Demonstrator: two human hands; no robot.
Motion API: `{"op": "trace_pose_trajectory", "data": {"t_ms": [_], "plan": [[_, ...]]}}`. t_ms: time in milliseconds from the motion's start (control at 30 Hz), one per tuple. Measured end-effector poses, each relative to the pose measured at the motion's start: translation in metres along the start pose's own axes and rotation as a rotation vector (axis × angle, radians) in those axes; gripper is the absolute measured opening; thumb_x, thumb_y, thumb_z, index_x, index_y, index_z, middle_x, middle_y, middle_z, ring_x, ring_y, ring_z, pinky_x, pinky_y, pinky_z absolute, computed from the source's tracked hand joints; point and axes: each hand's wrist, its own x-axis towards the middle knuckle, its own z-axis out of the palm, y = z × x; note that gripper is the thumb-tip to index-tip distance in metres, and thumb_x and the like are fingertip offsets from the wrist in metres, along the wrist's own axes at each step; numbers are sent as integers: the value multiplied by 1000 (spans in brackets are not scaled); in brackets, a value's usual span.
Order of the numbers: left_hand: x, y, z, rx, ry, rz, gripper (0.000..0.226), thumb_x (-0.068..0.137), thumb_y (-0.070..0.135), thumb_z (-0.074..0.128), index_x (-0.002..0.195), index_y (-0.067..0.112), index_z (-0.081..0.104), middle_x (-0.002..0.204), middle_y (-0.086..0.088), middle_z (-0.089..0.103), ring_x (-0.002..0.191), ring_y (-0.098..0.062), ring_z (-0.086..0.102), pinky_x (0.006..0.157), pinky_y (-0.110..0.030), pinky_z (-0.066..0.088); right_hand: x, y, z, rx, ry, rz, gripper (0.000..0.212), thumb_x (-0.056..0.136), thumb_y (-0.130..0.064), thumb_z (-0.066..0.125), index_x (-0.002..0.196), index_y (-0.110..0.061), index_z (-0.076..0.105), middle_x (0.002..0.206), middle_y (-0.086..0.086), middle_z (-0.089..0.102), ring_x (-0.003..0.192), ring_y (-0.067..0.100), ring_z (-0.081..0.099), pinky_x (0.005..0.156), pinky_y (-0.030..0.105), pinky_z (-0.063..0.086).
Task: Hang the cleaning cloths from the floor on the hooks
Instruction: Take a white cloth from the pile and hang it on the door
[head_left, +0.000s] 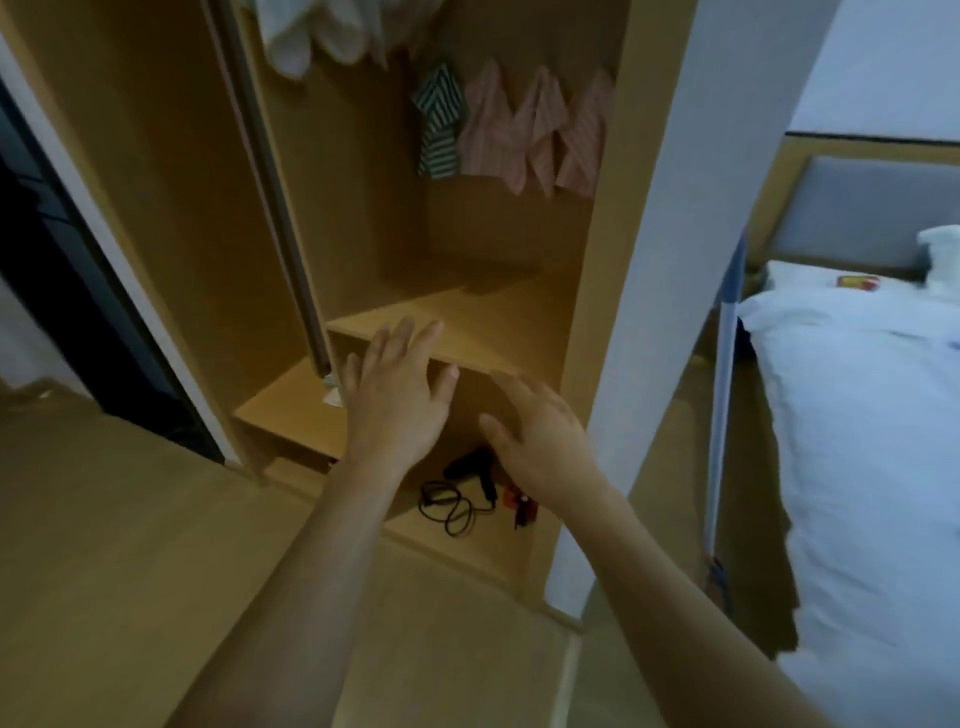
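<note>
Cleaning cloths hang in a row at the back of the open wardrobe (597, 291): a green-striped cloth (440, 124) and beside it three pink-striped cloths (535, 130). Both hands reach toward the wooden shelf (483, 322) below them. The left hand (397, 395) has its fingers spread and holds nothing; the right hand (540, 441) is relaxed and likewise bare. A black hairdryer (475, 470) lies on the wardrobe floor.

Both bare forearms reach forward; the left hand (396, 402) and right hand (540, 441) hang empty, fingers spread and relaxed.
</note>
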Motion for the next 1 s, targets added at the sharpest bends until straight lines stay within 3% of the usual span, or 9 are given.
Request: {"op": "trace_pose_trajectory", "data": {"t_ms": [267, 600, 700, 800, 1000], "plan": [[-65, 21, 47, -176, -197, 140, 56, 100, 47, 42, 152, 40, 22, 162, 8, 15, 150, -15, 5, 121, -50, 6, -108, 36, 16, 30, 73, 325, 52, 98, -43, 46, 146, -26, 37, 142, 0, 47, 129, 20, 45, 105, 36, 41], [-148, 13, 67, -241, -466, 386, 57, 100, 45, 43, 152, 36, 23, 162, 7, 15, 150, -15, 6, 120, -48, 5, -217, 3, 45, 30, 267, 650, 50, 98, -42, 47, 145, -26, 40, 144, -3, 46, 132, 14, 43, 102, 27, 35], [-183, 23, 75, -302, -569, 490, 56, 99, 45, 44, 151, 37, 25, 162, 7, 18, 150, -14, 9, 120, -47, 7, -268, -5, 46, 17, 342, 787, 50, 97, -42, 49, 144, -25, 43, 142, -3, 48, 128, 13, 46, 104, 29, 40], [-224, 44, 81, -333, -671, 602, 57, 99, 45, 46, 151, 38, 26, 162, 6, 18, 150, -14, 10, 121, -47, 9, -321, -9, 45, -30, 435, 917, 50, 97, -41, 52, 143, -25, 44, 140, -4, 49, 126, 12, 48, 95, 20, 34], [-305, 92, 85, -345, -807, 866, 55, 98, 44, 47, 150, 36, 30, 161, 6, 22, 150, -15, 11, 120, -47, 10, -412, -8, 32, -42, 614, 1135, 49, 95, -37, 56, 141, -20, 48, 136, 3, 53, 125, 18, 48, 93, 19, 32]]}}
